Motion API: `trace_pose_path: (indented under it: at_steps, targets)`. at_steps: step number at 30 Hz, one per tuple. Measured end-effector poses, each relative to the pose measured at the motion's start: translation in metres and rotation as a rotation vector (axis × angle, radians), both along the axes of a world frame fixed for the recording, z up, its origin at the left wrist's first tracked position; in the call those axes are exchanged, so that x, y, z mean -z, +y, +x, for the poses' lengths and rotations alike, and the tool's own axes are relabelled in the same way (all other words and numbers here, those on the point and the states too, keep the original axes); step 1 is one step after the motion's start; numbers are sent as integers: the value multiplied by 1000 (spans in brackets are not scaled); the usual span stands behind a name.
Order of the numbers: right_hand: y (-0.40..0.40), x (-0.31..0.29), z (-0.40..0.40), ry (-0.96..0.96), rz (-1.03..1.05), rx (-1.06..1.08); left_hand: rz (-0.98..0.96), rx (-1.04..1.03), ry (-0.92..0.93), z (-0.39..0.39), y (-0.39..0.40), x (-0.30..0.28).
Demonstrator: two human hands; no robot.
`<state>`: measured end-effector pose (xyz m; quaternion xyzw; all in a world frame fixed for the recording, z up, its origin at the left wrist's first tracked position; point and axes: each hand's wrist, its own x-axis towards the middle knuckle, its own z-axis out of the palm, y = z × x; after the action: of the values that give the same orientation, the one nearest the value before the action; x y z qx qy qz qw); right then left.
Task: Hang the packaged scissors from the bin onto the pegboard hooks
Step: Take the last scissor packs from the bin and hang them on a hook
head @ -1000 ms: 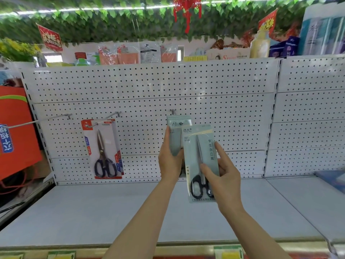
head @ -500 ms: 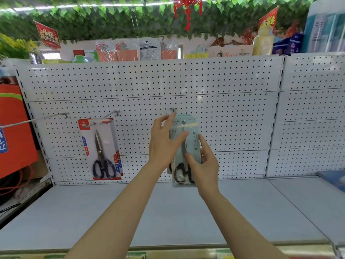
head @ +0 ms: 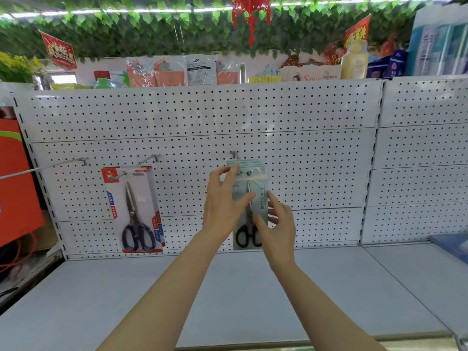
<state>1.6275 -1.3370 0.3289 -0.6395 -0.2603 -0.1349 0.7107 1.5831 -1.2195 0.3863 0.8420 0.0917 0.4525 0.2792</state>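
Note:
A pale green packaged scissors [head: 253, 178] with black handles hangs at the front of a stack of like packs on the centre hook [head: 235, 155] of the white pegboard [head: 304, 173]. The hook's tip shows through the pack's hole. My left hand [head: 222, 198] holds the pack's upper left, fingertips at its top corner and thumb across its front. My right hand [head: 276, 221] pinches the pack's lower right edge. A red-carded pair of scissors [head: 134, 211] hangs on the hook to the left. The bin is out of view.
A long bare hook [head: 45, 167] sticks out at the far left beside an orange panel [head: 15, 181]. A grey shelf [head: 228, 300] runs below the pegboard, with a blue item [head: 453, 245] at its right edge. Goods line the top of the pegboard.
My right hand carried the pack up and left onto the centre hook, over the packs hanging there. My left hand rose from the stack's lower part to its top corner.

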Motion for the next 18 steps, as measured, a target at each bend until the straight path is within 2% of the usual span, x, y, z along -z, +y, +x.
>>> trace_pose_path:
  at_steps: [12, 18]
  targets:
    - [4, -6, 0, -4, -47, 64, 79, -52, 69, -12, 2, -9]
    - [6, -3, 0, -17, -72, 90, 41, -23, 124, -19, 7, -11]
